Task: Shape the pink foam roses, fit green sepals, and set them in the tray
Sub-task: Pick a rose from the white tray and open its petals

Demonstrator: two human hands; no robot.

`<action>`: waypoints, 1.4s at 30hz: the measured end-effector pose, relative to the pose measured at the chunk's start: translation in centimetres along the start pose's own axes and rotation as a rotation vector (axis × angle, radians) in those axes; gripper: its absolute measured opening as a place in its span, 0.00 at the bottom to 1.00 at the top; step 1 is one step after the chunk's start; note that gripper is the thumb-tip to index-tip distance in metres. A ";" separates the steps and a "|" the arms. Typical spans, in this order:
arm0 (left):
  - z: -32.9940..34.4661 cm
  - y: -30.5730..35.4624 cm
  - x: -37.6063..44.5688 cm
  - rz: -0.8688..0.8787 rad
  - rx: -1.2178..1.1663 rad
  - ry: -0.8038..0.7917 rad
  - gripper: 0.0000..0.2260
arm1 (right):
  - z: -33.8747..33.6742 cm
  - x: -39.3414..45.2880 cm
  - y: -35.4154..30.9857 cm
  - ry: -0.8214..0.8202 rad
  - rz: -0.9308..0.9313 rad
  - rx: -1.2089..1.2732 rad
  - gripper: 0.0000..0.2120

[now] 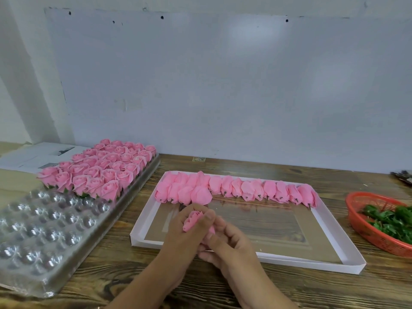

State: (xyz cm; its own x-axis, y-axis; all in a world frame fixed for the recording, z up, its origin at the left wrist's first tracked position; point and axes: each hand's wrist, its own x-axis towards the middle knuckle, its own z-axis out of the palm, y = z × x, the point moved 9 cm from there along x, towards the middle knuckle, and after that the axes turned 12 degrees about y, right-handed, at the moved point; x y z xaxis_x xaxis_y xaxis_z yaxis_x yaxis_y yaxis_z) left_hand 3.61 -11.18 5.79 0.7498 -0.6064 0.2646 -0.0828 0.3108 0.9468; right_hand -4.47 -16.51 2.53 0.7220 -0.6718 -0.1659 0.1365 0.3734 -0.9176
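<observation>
Both hands, left hand (189, 228) and right hand (225, 241), pinch together around one pink foam rose (192, 219) just above the shallow box's (289, 262) near edge, a light, soft, crushable bloom probably best gripped at its base.

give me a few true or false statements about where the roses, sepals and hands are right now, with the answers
1. Both hands hold one pink rose over the white box. True: the left hand and right hand grip it.
2. The green sepals lie in a blue bowl. False: they lie in a red basket.
3. The clear tray is full. False: finished roses fill only its far part.
4. Unshaped buds line the box's far side. True.
</observation>
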 end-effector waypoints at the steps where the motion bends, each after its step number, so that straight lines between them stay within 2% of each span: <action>1: -0.1 0.8 0.1 0.085 0.049 0.022 0.13 | 0.1 0.0 0.1 -0.027 0.031 0.022 0.24; 5: -0.5 3.6 -0.3 0.431 0.327 0.049 0.03 | 0.7 -0.3 0.5 -0.166 0.161 0.060 0.15; 8: -0.1 4.3 -0.9 0.645 0.505 0.005 0.07 | 0.7 -0.6 0.7 -0.224 0.213 0.028 0.14; 10: 0.0 4.2 -1.0 0.695 0.563 0.000 0.12 | 0.6 -0.6 0.7 -0.234 0.219 0.015 0.16; 13: -0.4 3.8 -0.8 0.668 0.607 0.051 0.17 | 0.1 -0.1 0.6 -0.198 0.197 -0.003 0.27; 15: -0.6 3.4 -0.6 0.614 0.623 0.068 0.18 | -0.2 0.2 0.4 -0.165 0.162 -0.013 0.29; 19: -0.9 2.3 0.0 0.462 0.637 0.084 0.18 | -1.2 0.7 -0.1 -0.047 0.048 -0.084 0.23; 22: -1.3 1.3 0.3 0.332 0.628 0.097 0.17 | -1.4 0.7 -1.2 0.003 -0.118 -0.267 0.21; 25: -1.4 0.8 0.3 0.231 0.588 0.099 0.18 | -1.2 0.5 -2.0 0.012 -0.245 -0.415 0.17; 28: -1.6 0.3 0.4 0.156 0.546 0.107 0.18 | -1.0 0.2 -2.1 -0.002 -0.296 -0.474 0.12; 35: -2.1 0.4 0.8 0.230 0.652 0.176 0.18 | -1.1 0.1 -2.2 0.037 -0.335 -0.506 0.12; 39: -1.8 0.8 0.4 0.309 0.688 0.183 0.18 | -1.1 0.3 -1.6 0.032 -0.252 -0.344 0.03; 42: -1.6 1.1 0.2 0.332 0.663 0.188 0.18 | -1.2 0.2 -2.0 0.058 -0.322 -0.368 0.06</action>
State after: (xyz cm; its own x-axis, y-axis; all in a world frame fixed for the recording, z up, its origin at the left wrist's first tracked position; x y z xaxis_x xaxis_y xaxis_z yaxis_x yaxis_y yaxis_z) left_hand 4.70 -9.75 6.62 0.7110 -0.4045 0.5753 -0.6556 -0.0852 0.7503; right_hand -5.42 -18.16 3.94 0.6422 -0.7542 0.1373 0.0905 -0.1032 -0.9905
